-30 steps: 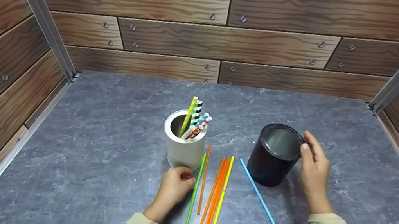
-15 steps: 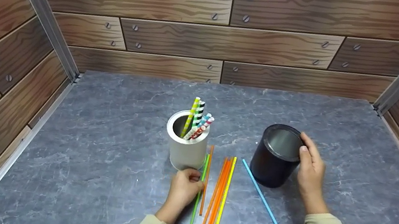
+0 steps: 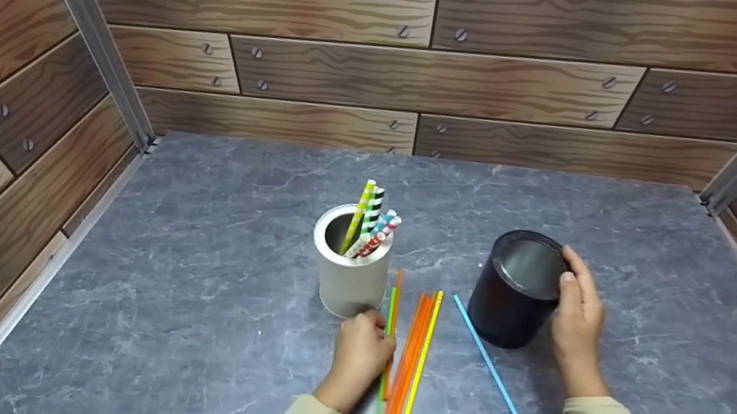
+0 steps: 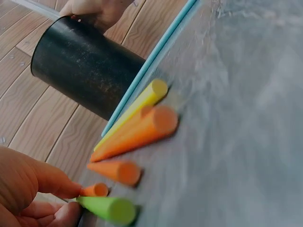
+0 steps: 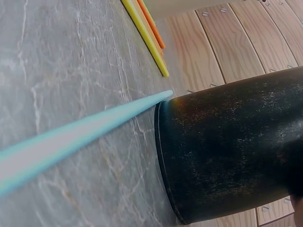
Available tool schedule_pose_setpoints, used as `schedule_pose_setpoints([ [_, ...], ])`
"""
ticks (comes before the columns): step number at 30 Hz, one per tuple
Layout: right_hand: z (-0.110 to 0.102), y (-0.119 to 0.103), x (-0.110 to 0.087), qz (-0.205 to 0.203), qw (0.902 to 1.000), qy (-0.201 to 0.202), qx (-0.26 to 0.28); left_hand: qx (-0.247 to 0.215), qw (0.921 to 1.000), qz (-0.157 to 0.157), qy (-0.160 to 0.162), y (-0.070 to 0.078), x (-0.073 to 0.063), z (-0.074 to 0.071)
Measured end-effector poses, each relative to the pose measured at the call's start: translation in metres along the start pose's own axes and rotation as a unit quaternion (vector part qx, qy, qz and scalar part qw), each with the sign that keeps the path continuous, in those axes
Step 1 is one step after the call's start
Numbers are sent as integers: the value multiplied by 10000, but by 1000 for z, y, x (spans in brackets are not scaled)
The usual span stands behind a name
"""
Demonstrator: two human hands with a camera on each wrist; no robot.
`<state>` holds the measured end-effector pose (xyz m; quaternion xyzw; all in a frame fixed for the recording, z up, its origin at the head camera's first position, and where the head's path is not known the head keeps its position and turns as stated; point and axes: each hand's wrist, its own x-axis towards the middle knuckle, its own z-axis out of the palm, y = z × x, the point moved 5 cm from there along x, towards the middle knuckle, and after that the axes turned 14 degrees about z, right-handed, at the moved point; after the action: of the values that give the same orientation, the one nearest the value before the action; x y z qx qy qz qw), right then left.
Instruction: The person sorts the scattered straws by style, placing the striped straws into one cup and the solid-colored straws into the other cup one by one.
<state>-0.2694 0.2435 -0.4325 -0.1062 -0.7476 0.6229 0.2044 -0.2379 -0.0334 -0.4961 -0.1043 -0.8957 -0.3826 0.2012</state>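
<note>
My left hand is low over the table just in front of the white cup, pinching a thin round green stick between thumb and fingers. That stick lies right alongside a single orange stick. Several more orange sticks and a yellow stick form a bundle to its right. My right hand holds the upright black cup by its right side near the rim, thumb toward me. A light blue stick lies slanted beside the cup's base, its near end reaching the right wrist camera.
Patterned paper straws, striped and dotted, lean inside the white cup. The grey marbled tabletop is enclosed by wood-print walls at the back and both sides, joined by metal corner posts.
My left hand has moved right, and the green stick has shifted right with it, up against the single orange stick. The right hand stays at the black cup. The head view has turned slightly left.
</note>
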Motion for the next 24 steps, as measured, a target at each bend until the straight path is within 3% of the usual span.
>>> schedule_pose_setpoints([
  [12,-1,2,0,-11,10000,81,4,86,9969,-413,-671,7,7,11],
  [16,0,2,-1,-13,10000,34,78,195,9960,-501,-711,8,9,13],
  [24,4,3,0,-44,9998,0,196,325,9962,-364,-719,9,11,18],
])
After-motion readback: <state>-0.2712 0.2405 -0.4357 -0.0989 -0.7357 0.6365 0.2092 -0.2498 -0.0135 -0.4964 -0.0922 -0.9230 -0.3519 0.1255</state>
